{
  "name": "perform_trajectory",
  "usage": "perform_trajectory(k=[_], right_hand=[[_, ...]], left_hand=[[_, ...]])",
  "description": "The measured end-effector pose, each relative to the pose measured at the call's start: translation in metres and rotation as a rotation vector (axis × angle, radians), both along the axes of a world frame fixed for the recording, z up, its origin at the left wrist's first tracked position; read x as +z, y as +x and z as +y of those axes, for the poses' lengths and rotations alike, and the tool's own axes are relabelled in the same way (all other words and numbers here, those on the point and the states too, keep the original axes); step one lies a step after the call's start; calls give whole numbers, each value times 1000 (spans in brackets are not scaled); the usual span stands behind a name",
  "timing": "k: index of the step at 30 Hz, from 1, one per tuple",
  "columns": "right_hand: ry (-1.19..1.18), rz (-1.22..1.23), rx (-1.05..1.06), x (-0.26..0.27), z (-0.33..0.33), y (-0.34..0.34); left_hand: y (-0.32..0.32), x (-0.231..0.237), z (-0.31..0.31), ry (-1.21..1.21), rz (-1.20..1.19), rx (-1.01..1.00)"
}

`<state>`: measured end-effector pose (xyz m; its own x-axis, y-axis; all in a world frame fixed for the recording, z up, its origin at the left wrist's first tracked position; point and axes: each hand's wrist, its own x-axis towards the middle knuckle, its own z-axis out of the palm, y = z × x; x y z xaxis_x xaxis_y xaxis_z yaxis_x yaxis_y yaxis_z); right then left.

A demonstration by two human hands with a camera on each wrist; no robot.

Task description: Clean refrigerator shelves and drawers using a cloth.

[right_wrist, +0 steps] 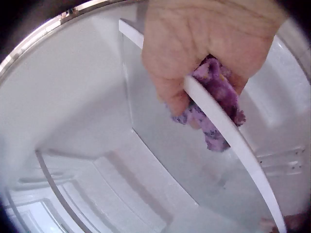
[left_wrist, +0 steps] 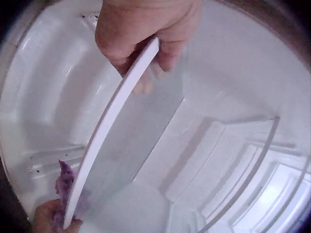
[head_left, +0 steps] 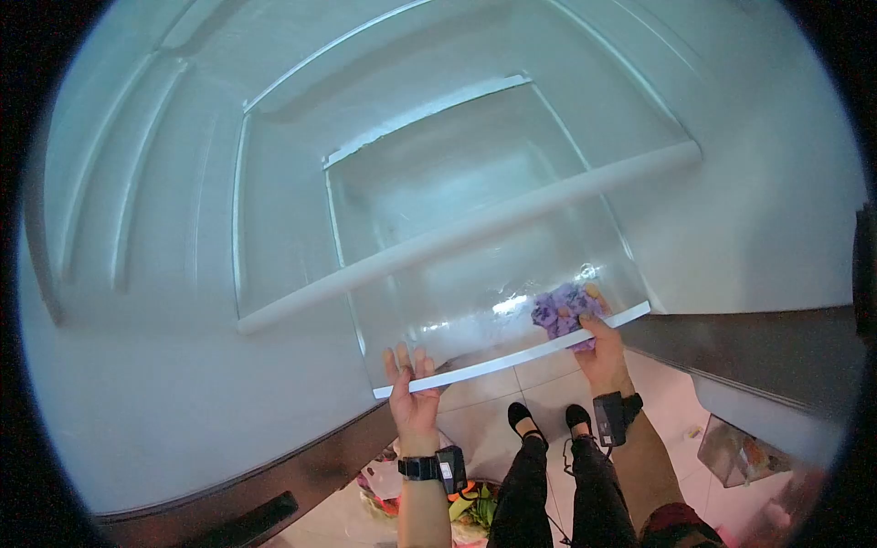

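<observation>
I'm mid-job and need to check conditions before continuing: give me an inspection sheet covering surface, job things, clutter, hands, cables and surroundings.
Surface: white moulded cabinet interior.
Job things: clear flat shelf with a white front strip; crumpled purple cloth near its right end, showing on both sides of the strip.
Clutter: multicoloured heap and clear box on the floor; contents unclear.
Hands: left hand grips the strip's left end; right hand grips near the right end, holding the cloth.
Cables: thin black cord beside black trousers.
Surroundings: pale tiled floor, black shoes.
</observation>
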<state>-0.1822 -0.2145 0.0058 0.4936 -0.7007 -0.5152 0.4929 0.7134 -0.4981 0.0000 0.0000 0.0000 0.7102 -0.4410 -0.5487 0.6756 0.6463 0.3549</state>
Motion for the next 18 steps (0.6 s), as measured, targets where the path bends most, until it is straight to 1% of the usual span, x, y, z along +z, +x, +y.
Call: perform_trajectory(k=[2,3,4,5,6,7,9,12,14,16,18], right_hand=[[27,-24,-21,-8,0,5],[61,135,-30,22,13,-48],[55,-19,-27,0,10,9],[24,72,-34,15,2,-13],[-14,3,-52,20,1,4],[-12,-59,-49,13,0,22],[-28,1,-37,11,2,11],[-28,11,-37,13,2,3],[-43,8,-20,11,1,-1],[13,-16,-20,3,-1,-3],[-8,-36,-7,7,-2,-2]], left_hand=[[5,1,1,-22,-60,-43],[-49,7,12,11,99,-49],[9,12,9,0,-41,-40],[-15,3,1,-37,62,-36],[-2,4,-2,-44,19,-30],[16,8,-1,-52,-50,-44],[7,7,1,-49,-44,-53],[-1,9,-4,-16,-3,-47],[-3,13,-8,101,-14,-39],[-4,11,-7,77,-22,-44],[-3,12,-5,47,-38,-48]])
